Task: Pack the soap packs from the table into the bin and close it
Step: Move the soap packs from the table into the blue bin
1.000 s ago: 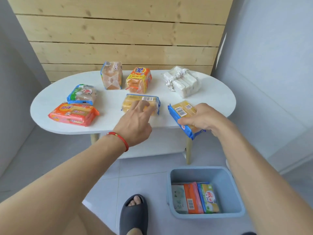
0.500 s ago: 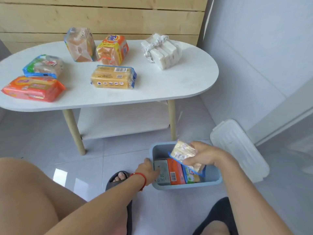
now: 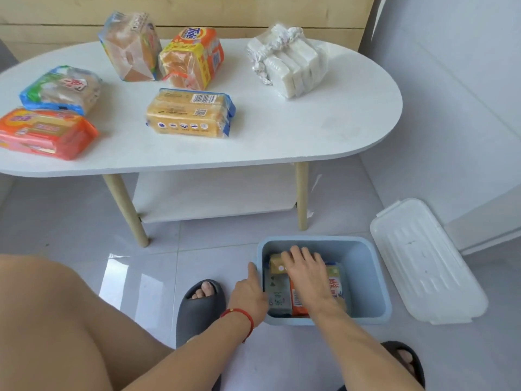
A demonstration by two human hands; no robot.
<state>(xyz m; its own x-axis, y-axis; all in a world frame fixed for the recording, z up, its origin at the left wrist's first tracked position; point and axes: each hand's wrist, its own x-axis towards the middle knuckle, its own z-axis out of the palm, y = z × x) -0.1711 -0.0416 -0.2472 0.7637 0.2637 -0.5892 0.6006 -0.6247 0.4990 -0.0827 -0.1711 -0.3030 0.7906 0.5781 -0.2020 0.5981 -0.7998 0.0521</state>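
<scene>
A blue bin [image 3: 376, 277] stands open on the floor in front of the white table [image 3: 282, 131]. My right hand [image 3: 307, 275] is inside it, holding a yellow soap pack [image 3: 276, 267] down across three packs that stand side by side: grey-green [image 3: 277, 296], orange [image 3: 297, 303] and yellow-green [image 3: 336, 280]. My left hand [image 3: 249, 294] grips the bin's left rim. On the table lie an orange-red pack [image 3: 45, 132], a green-blue pack [image 3: 62, 88], a clear brown pack [image 3: 129, 46], a Tide pack [image 3: 194, 57], a white bundle [image 3: 290, 60] and a yellow pack [image 3: 191, 112].
The bin's white lid [image 3: 423, 263] leans on the floor to the right of the bin, by the wall. My sandalled feet [image 3: 200, 309] [image 3: 406, 359] flank the bin's near side. A table leg [image 3: 301, 196] stands just behind the bin.
My right hand carried the yellow pack from the table edge down into the bin. My left hand left the table and took hold of the bin's rim.
</scene>
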